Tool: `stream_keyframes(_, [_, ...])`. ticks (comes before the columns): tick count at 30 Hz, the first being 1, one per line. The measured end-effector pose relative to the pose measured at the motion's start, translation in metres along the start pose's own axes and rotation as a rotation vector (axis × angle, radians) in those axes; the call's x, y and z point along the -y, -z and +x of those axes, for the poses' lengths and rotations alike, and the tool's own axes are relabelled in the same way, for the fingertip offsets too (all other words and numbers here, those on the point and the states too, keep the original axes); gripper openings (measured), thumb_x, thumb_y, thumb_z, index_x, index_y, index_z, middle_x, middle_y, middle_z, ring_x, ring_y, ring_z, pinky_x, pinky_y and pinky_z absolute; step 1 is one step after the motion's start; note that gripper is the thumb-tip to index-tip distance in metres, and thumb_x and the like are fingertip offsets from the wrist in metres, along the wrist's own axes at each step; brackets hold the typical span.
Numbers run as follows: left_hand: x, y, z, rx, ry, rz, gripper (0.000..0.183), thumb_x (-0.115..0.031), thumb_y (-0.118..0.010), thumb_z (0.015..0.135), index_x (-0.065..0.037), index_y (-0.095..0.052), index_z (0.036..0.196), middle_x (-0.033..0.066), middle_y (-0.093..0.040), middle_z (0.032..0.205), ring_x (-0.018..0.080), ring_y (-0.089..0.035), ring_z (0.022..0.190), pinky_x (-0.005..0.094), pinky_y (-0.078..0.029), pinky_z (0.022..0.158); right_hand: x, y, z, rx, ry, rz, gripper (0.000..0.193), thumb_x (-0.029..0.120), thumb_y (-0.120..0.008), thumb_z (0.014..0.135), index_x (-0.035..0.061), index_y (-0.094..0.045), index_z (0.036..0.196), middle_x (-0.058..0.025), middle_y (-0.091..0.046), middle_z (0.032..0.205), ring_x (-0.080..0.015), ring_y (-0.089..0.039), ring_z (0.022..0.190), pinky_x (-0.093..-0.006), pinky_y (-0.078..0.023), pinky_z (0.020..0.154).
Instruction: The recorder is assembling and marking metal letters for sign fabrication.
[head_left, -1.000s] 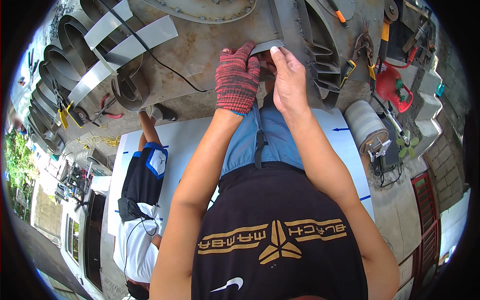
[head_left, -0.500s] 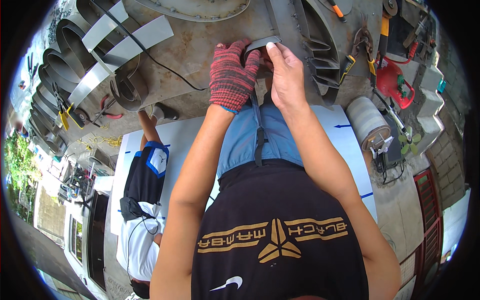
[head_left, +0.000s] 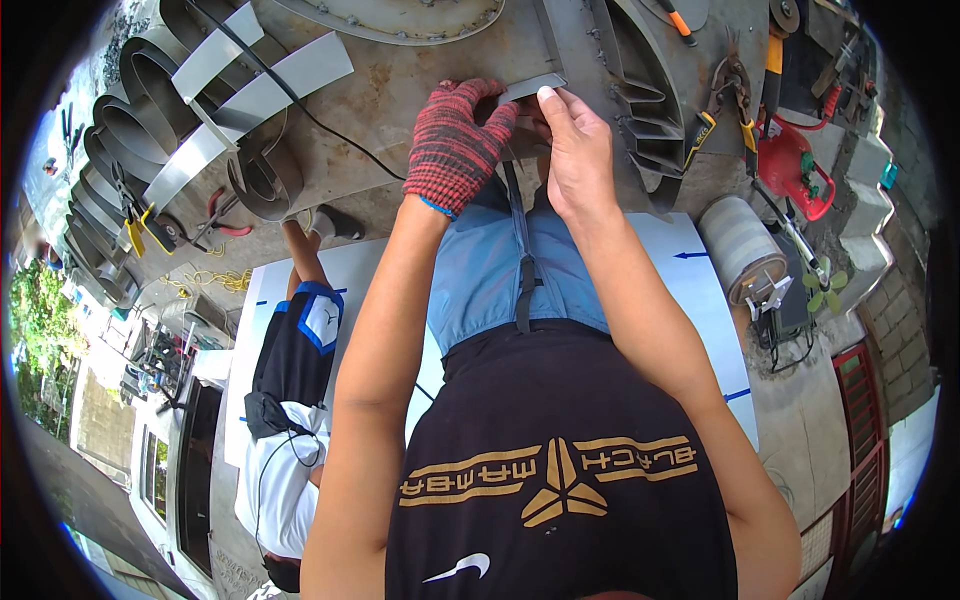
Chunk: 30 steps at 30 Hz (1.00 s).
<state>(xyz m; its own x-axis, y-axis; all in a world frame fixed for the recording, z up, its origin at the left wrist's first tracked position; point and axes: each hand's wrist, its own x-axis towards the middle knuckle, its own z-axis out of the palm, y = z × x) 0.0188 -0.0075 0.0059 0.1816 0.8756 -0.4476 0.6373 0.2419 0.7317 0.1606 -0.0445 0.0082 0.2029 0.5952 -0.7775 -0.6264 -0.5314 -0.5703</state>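
My left hand wears a red-and-black knitted glove, its fingers curled around the left end of a short bent strip of grey sheet metal. My bare right hand pinches the strip's other end, thumb on top. The strip is held near the front edge of a metal worktable; its underside is hidden by my hands. Just to the right stands a welded sheet-metal piece with a curved wall and folded zigzag fins.
Curled metal bands and flat strips crowd the left, crossed by a black cable. Pliers lie there; snips and a red tool lie right. Another person is at lower left.
My gloved hand has shifted slightly left and its fingers have curled in more. My right hand keeps its pinch on the strip almost in place.
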Motion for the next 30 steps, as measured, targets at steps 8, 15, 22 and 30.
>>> stream_keyframes(8, [-0.004,0.002,0.001,0.004,0.026,0.02,0.034,-0.026,-0.076,0.09,-0.001,-0.073,0.113,0.0207,-0.073,0.102,0.0331,-0.071,0.096,0.0393,-0.055,0.089,-0.001,0.002,0.001,-0.017,0.023,-0.052,0.03,0.02,-0.065,0.104,-0.0041,-0.066,0.121,-0.0103,-0.074,0.104,-0.0173,-0.069,0.092,-0.032,-0.052,0.089])
stream_keyframes(15, [-0.013,0.005,0.013,0.098,0.153,-0.079,0.044,-0.036,-0.075,0.088,-0.001,-0.073,0.114,0.0217,-0.071,0.105,0.0373,-0.067,0.103,0.0435,-0.054,0.092,-0.003,0.002,0.002,-0.022,0.033,-0.044,0.03,0.019,-0.065,0.103,-0.0043,-0.064,0.123,-0.0096,-0.072,0.106,-0.0171,-0.068,0.092,-0.0317,-0.054,0.088])
stream_keyframes(22, [-0.023,0.016,0.029,0.273,0.083,0.058,0.041,-0.039,-0.067,0.093,-0.01,-0.074,0.121,0.0238,-0.069,0.111,0.039,-0.065,0.108,0.0455,-0.053,0.094,-0.006,0.005,0.003,-0.023,0.043,-0.031,0.034,0.018,-0.066,0.103,-0.0055,-0.06,0.126,-0.01,-0.071,0.109,-0.0167,-0.068,0.095,-0.0314,-0.056,0.089])
stream_keyframes(30, [-0.019,0.015,0.037,0.392,0.016,0.002,0.044,-0.033,-0.066,0.098,-0.005,-0.068,0.131,0.0194,-0.071,0.119,0.0312,-0.067,0.114,0.0395,-0.051,0.1,-0.004,0.013,0.007,-0.006,0.025,-0.039,0.037,0.02,-0.069,0.102,-0.0054,-0.059,0.127,-0.0117,-0.071,0.113,-0.0181,-0.069,0.099,-0.0318,-0.056,0.09])
